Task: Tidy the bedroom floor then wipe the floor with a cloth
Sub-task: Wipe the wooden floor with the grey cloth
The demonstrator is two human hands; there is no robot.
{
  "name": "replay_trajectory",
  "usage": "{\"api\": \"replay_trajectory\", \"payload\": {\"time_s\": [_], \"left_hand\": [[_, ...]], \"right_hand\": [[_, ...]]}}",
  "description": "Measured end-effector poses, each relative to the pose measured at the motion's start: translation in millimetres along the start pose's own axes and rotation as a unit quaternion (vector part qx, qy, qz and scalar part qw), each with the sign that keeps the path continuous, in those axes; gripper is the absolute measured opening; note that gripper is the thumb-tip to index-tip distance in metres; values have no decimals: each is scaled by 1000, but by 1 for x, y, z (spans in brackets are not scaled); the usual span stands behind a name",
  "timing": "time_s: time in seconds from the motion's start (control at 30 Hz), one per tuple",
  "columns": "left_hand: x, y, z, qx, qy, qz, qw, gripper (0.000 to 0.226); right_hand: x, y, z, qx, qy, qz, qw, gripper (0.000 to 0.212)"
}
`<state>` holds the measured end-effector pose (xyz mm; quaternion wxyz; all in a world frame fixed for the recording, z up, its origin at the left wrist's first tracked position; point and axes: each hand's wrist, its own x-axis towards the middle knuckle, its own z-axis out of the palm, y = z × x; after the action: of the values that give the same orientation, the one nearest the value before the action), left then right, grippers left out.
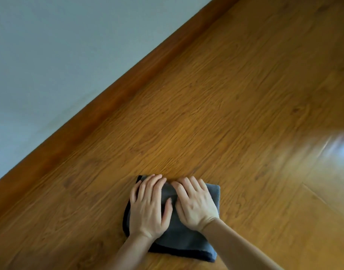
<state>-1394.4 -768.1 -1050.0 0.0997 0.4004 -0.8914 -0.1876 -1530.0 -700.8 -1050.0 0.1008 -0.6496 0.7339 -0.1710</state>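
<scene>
A dark grey folded cloth (186,242), plush and edged with a darker hem, lies flat on the wooden floor (235,94) near the skirting board (116,94). The left hand (149,207) and right hand (194,205) press on it side by side, fingers straight and spread.

Wood-grain floor (216,106) w/ brown skirting (112,94), pale wall (60,51), glare (340,147) at right.
</scene>
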Motion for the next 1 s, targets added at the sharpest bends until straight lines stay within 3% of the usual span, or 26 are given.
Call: {"api": "replay_trajectory", "payload": {"time_s": [0.47,0.6,0.73,0.87,0.93,1.0], "left_hand": [[0,1,3,50,31,30,998,43],[2,3,1,83,26,41,995,42],[-28,19,-10,139,-55,143,978,40],[-79,41,-60,212,-225,294,905,46],[-91,57,-100,196,-267,291,897,42],[-95,78,-143,162,-285,244,913,38]], "right_hand": [[-2,0,7,-22,55,-4,998,32],[-18,-12,8,-49,95,97,990,31],[-83,-43,-3,-96,33,193,976,38],[-157,-73,-40,-127,-85,206,967,44],[-177,-94,-70,-93,-87,258,958,42],[-186,-116,-103,-64,-65,282,955,39]]}}
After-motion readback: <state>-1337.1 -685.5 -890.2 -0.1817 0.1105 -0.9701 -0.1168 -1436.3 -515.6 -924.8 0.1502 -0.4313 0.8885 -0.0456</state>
